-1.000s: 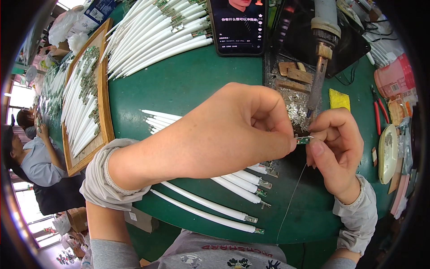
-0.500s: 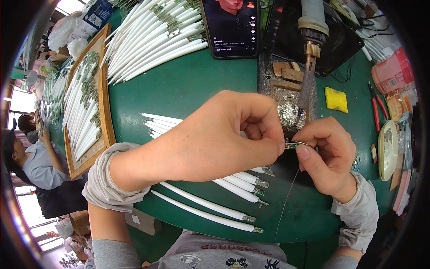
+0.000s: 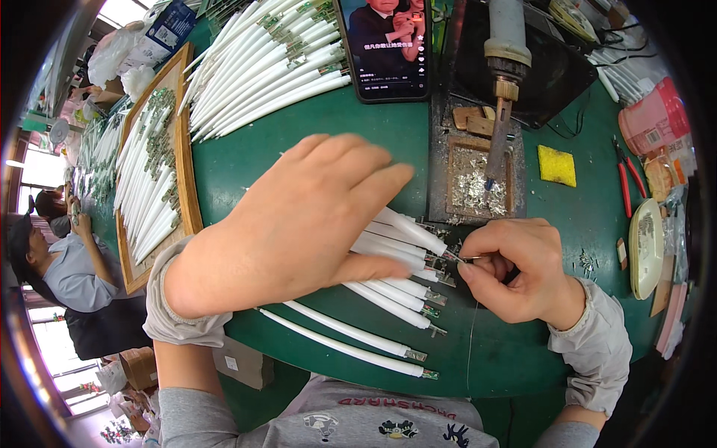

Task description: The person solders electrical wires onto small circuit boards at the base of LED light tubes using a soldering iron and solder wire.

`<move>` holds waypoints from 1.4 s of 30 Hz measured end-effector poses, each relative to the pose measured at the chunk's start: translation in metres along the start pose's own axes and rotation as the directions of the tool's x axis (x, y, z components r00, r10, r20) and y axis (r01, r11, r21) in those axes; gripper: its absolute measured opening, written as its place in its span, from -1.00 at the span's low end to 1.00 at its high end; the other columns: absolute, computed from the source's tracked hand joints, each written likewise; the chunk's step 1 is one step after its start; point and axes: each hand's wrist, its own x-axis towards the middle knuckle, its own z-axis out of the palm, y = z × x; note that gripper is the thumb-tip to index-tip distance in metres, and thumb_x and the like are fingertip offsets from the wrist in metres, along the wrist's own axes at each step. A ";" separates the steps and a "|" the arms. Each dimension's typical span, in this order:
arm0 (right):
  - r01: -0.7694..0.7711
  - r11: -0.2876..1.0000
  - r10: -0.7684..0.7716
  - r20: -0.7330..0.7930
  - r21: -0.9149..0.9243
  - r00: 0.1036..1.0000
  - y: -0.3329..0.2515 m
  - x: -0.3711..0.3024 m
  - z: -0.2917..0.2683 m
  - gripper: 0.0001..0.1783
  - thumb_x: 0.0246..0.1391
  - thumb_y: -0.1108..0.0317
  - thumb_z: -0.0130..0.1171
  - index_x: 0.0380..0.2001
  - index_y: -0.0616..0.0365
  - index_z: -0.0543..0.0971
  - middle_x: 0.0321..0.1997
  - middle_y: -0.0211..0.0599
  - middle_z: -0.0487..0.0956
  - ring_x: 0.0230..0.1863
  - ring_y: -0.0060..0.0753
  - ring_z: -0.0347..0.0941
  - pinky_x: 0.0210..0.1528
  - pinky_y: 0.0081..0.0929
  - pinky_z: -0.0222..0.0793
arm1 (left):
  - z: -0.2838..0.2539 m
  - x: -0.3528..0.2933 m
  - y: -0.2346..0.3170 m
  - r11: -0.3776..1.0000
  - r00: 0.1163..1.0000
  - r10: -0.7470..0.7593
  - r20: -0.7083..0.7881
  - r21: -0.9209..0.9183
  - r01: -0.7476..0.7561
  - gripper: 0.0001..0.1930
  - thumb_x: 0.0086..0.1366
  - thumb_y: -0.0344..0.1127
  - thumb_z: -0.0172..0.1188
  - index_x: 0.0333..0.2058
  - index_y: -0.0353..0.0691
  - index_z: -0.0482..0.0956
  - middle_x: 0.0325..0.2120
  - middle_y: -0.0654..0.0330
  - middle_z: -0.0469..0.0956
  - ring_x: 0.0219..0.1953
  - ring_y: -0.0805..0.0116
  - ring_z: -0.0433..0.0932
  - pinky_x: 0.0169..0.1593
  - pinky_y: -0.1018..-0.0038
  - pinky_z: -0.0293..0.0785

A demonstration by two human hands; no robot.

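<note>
My left hand (image 3: 299, 220) hovers over a row of white tubes (image 3: 388, 300) with small green circuit boards at their right ends. Its fingers are stretched and apart, slightly blurred, and they hide the tubes' left parts. My right hand (image 3: 519, 269) is closed, thumb and forefinger pinching a thin solder wire (image 3: 471, 347) that trails down toward the table's near edge. One white tube (image 3: 409, 230) reaches out from under my left hand, its board end close to my right fingertips. Above, a soldering iron (image 3: 502, 112) points down over a tray of solder scraps (image 3: 478, 179).
A yellow sponge (image 3: 557, 166), red-handled pliers (image 3: 629, 179) and a pale oval dish (image 3: 645, 250) lie on the right. Behind are a phone (image 3: 386, 52) and more white tubes (image 3: 261, 75). A wooden-framed tray (image 3: 187, 149) holds tubes at left, where a co-worker (image 3: 75, 269) sits.
My left hand has drawn back to the left and spread its fingers, letting go of the small board piece. My right hand has lowered slightly, still pinching the wire.
</note>
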 end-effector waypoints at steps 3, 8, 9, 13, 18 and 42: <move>-0.023 1.000 0.023 -0.021 0.008 1.000 -0.001 -0.001 -0.002 -0.88 -0.19 0.55 0.21 -0.49 0.17 0.52 -0.74 -0.50 0.33 -0.78 -0.65 0.20 -0.72 -0.63 0.07 | 0.002 -0.020 0.005 0.999 0.991 0.032 0.130 -0.043 -0.027 -0.05 -0.11 0.13 0.34 0.19 -0.30 0.21 0.10 -0.07 0.28 0.13 -0.03 0.28 0.12 0.09 0.23; -0.064 0.998 0.065 -0.059 0.012 0.996 -0.001 0.000 0.000 -0.90 -0.16 0.56 0.20 -0.48 0.19 0.52 -0.75 -0.50 0.31 -0.79 -0.68 0.20 -0.73 -0.66 0.06 | -0.003 -0.040 0.029 0.998 0.966 0.057 0.251 0.019 -0.064 0.02 -0.30 0.01 0.39 0.21 -0.21 0.21 0.11 -0.11 0.26 0.13 -0.05 0.29 0.11 0.06 0.24; -0.077 0.997 0.078 -0.065 0.018 0.995 -0.001 -0.001 -0.001 -0.90 -0.15 0.57 0.19 -0.47 0.20 0.51 -0.74 -0.51 0.32 -0.78 -0.70 0.19 -0.72 -0.68 0.04 | 0.000 -0.041 0.030 0.998 0.967 0.051 0.248 0.021 -0.058 0.02 -0.30 0.01 0.39 0.21 -0.21 0.21 0.11 -0.11 0.26 0.13 -0.05 0.29 0.11 0.06 0.24; -0.086 0.993 0.096 -0.131 0.081 0.987 0.005 -0.005 0.000 -0.89 -0.10 0.58 0.17 -0.43 0.21 0.51 -0.72 -0.55 0.35 -0.76 -0.80 0.15 -0.71 -0.73 -0.01 | 0.009 -0.044 0.034 0.998 0.992 0.056 0.110 -0.028 -0.053 -0.13 -0.30 -0.25 0.36 0.11 -0.30 0.30 -0.01 -0.02 0.32 -0.02 0.04 0.38 0.03 0.21 0.33; -0.172 0.954 0.222 -0.198 0.245 0.955 0.006 -0.007 0.002 -0.92 -0.04 0.56 0.15 -0.42 0.21 0.49 -0.70 -0.59 0.37 -0.70 -0.87 0.14 -0.66 -0.76 -0.01 | 0.011 -0.040 0.038 0.999 0.987 0.039 0.155 -0.034 -0.034 -0.16 -0.29 -0.27 0.35 0.08 -0.35 0.28 -0.07 -0.01 0.32 -0.11 0.10 0.37 -0.02 0.32 0.37; -0.156 0.974 0.182 -0.159 0.162 0.970 0.003 -0.004 0.003 -0.92 -0.03 0.56 0.16 -0.41 0.25 0.48 -0.67 -0.51 0.40 -0.67 -0.80 0.20 -0.62 -0.73 0.08 | -0.052 -0.039 0.045 0.479 0.980 -0.188 0.069 0.877 0.031 -0.76 -0.01 -0.36 0.07 -0.30 -0.24 0.40 -0.52 0.26 0.32 -0.38 0.35 0.37 -0.25 0.46 0.29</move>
